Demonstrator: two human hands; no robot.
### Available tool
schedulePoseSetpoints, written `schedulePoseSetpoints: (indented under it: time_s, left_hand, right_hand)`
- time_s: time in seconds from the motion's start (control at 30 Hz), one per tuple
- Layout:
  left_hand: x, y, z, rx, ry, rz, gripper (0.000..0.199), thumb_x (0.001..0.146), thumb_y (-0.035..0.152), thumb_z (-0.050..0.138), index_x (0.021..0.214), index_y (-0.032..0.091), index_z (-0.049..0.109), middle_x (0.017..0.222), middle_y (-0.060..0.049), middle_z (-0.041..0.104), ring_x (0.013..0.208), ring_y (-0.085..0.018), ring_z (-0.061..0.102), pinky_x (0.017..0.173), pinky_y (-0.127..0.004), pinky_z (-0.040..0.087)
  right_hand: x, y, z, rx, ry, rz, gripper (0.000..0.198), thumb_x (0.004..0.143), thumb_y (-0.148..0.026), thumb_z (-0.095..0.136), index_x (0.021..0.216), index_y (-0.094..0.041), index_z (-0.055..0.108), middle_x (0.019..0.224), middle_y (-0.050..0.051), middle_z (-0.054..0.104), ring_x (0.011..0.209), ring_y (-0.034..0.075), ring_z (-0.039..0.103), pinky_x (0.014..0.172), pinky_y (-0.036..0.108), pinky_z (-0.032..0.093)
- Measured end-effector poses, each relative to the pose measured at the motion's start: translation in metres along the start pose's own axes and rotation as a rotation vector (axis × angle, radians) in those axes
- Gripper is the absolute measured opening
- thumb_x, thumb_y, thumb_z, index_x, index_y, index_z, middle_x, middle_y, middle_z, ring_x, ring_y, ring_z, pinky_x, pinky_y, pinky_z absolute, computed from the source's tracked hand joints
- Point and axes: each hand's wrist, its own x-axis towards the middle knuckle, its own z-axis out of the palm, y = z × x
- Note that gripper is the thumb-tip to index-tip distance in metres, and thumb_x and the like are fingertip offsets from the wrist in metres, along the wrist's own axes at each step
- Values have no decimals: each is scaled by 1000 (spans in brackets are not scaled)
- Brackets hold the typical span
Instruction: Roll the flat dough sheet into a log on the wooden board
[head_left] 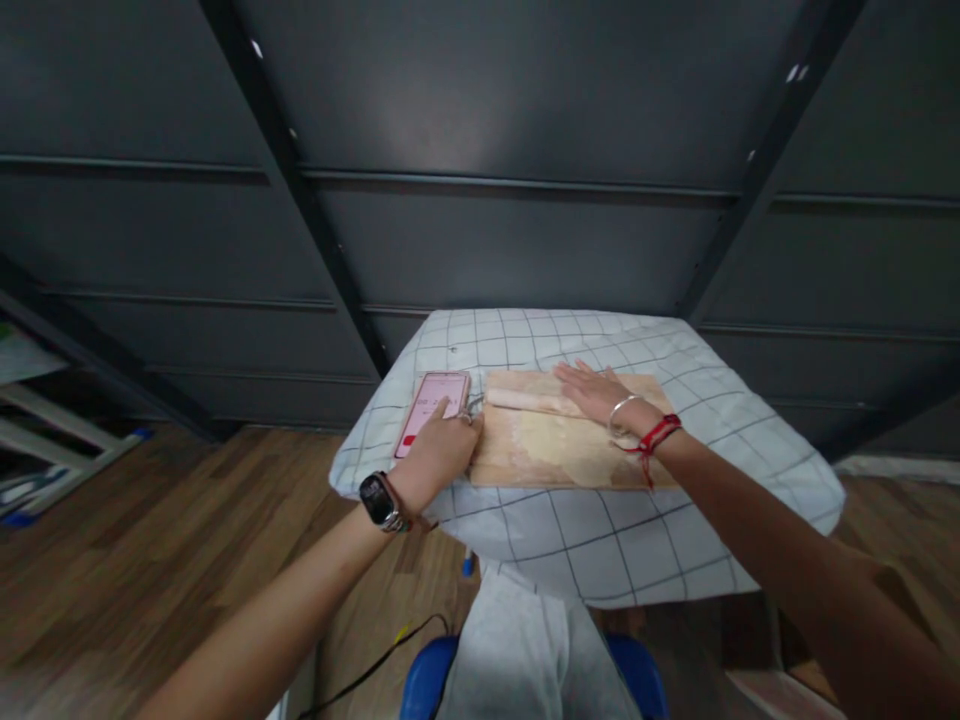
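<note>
A phone (424,410) with a pink lit screen lies on the cloth at the left. My left hand (442,443) reaches over its lower right side, index finger stretched out at the screen, the other fingers by the left edge of the wooden board (491,465). On that board a flat sheet of pale dough (574,445) is spread, with flour around it. Along the board's far side lies a floury rolling pin (517,397). My right hand (592,392) rests flat on the pin's right part, fingers extended, hiding that end.
A white checked cloth (570,530) covers the small table and hangs over its front. Dark metal panels (517,240) stand right behind it. A blue stool (427,680) is under me, with a black cable (375,665) on the wooden floor. A white rack (60,435) is at far left.
</note>
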Motion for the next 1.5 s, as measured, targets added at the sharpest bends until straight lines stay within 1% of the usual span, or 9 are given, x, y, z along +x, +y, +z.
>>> schedulePoseSetpoints:
  time_s: [0.2, 0.47, 0.63, 0.77, 0.9, 1.03, 1.3, 1.37, 1.5]
  left_hand:
    - [0, 5, -2, 7, 1, 3, 34, 86, 4, 38, 107, 9, 64, 98, -15, 69, 91, -21, 66, 104, -41, 31]
    - [3, 1, 6, -81, -24, -37, 40, 88, 6, 34, 121, 10, 56, 113, -17, 65, 109, -23, 59, 108, -44, 26]
    - [15, -4, 6, -178, 7, -92, 42, 95, 25, 29, 130, 12, 49, 134, -16, 52, 123, -26, 49, 109, -53, 20]
    - [20, -3, 12, -273, -127, -160, 52, 98, 33, 18, 145, 17, 31, 149, -10, 32, 140, -31, 19, 107, -66, 6]
    - [18, -4, 17, -281, -163, -176, 53, 97, 36, 17, 147, 22, 26, 154, -4, 19, 141, -34, 6, 105, -70, -1]
    - [16, -3, 16, -233, -133, -177, 52, 97, 33, 20, 146, 21, 29, 152, -4, 24, 141, -34, 5, 105, -70, -1]
    - [12, -1, 16, -224, -127, -159, 56, 94, 28, 26, 149, 18, 20, 152, -6, 24, 142, -33, 3, 106, -67, 0]
    - [12, -2, 17, -213, -113, -147, 56, 94, 28, 27, 149, 19, 21, 152, -6, 24, 142, -34, 4, 107, -67, 0]
    - [13, -3, 21, -224, -94, -149, 52, 96, 32, 20, 147, 23, 27, 153, -4, 23, 142, -33, 7, 106, -68, 0]
  right_hand:
    - [-51, -13, 10, -18, -26, -203, 53, 97, -40, 18, 146, -26, 31, 149, 2, 34, 140, 25, 21, 109, 56, 23]
    - [15, 7, 5, -7, 14, 11, 56, 96, -44, 14, 147, -25, 28, 150, 1, 30, 140, 28, 21, 106, 64, 22]
    - [-16, -5, 9, -22, 8, -71, 55, 96, -45, 18, 145, -24, 33, 148, 3, 36, 139, 27, 24, 108, 59, 24]
    - [-48, -17, 7, -25, 17, -180, 53, 96, -41, 21, 143, -22, 37, 146, 4, 39, 138, 24, 27, 109, 50, 28]
    - [-30, -8, 2, -42, 24, -196, 53, 97, -40, 20, 142, -22, 38, 145, 4, 41, 138, 24, 27, 110, 51, 24]
    - [-6, 1, -2, -14, 30, -125, 52, 97, -41, 18, 142, -26, 39, 146, 1, 39, 138, 26, 26, 109, 59, 18]
    - [-83, -20, 9, -40, 74, -398, 51, 94, -32, 31, 144, -22, 34, 146, 6, 39, 137, 25, 28, 110, 53, 23]
    - [-74, -20, 6, -51, 82, -377, 52, 94, -32, 30, 145, -22, 33, 146, 6, 39, 137, 25, 28, 111, 52, 22]
    - [-22, -13, -7, -31, 56, -233, 52, 95, -32, 26, 147, -26, 28, 149, 1, 35, 138, 23, 25, 113, 50, 17]
